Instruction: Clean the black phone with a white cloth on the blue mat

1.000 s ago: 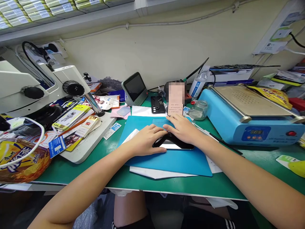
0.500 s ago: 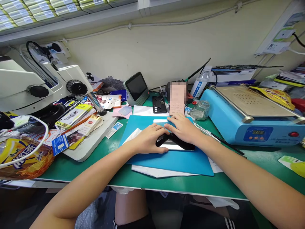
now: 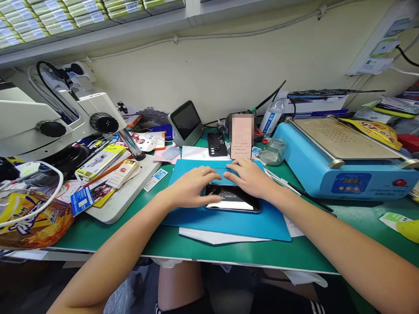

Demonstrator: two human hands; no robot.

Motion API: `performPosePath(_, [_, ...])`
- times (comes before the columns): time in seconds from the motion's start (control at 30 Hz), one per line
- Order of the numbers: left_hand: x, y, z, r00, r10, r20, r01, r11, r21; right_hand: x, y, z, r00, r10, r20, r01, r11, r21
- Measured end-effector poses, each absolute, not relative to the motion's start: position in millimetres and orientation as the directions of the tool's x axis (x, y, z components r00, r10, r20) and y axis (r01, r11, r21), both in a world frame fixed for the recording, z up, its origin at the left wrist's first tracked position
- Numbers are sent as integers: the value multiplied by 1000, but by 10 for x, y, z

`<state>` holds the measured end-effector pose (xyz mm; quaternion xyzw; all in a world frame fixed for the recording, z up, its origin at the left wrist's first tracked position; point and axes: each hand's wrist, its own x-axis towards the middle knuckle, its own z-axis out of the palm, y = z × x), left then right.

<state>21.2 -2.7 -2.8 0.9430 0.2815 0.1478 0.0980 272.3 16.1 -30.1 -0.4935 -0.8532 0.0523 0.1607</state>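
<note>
A dark glossy phone [image 3: 234, 198] lies screen side up on a blue mat [image 3: 229, 222], with reflections across its glass. My left hand [image 3: 193, 187] is at its left end, fingers apart, thumb by the near left part of the glass. A ring sits on one of its fingers. My right hand [image 3: 248, 176] rests at the far right edge of the phone, fingers spread toward the left. Neither hand is wrapped around anything. Beyond the hands, a lit phone [image 3: 241, 141] stands upright showing text, beside a black phone [image 3: 217, 144].
A blue heating machine [image 3: 347, 165] stands on the right, with a glass jar [image 3: 273, 151] and a water bottle [image 3: 274, 115] nearby. On the left are a microscope [image 3: 94, 113], cards on its base, and a snack-labelled tub [image 3: 36, 218]. A small display [image 3: 186, 122] stands by the wall.
My left hand has moved left and opened away from the right hand. More of the phone's glass shows, and the phone lies slightly farther left.
</note>
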Motion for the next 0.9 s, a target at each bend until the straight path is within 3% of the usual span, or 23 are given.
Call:
performPosePath(0.13, [-55,-49,74,642,743,189,745,-663,77,2724,108,-282,-444,861,250,842,496,-213])
performPosePath(0.2, [-186,-135,45,593,796,120,797,-602,56,2705,59,-245,-467,839,280,830,525,-188])
performPosePath(0.47, [-314,-612,-341,561,827,37,809,-557,189,2555,-142,-121,-650,685,329,665,722,-190])
performPosePath(0.6, [-285,-593,-380,518,843,147,820,-538,196,2565,-146,-127,-675,681,284,655,730,-193])
performPosePath(0.73, [-297,-520,-384,418,862,287,822,-493,284,2603,-133,-124,-691,672,265,643,740,-198])
performPosePath(0.9, [-318,-472,-323,348,875,336,823,-457,337,2601,-152,-124,-726,635,264,619,771,-151])
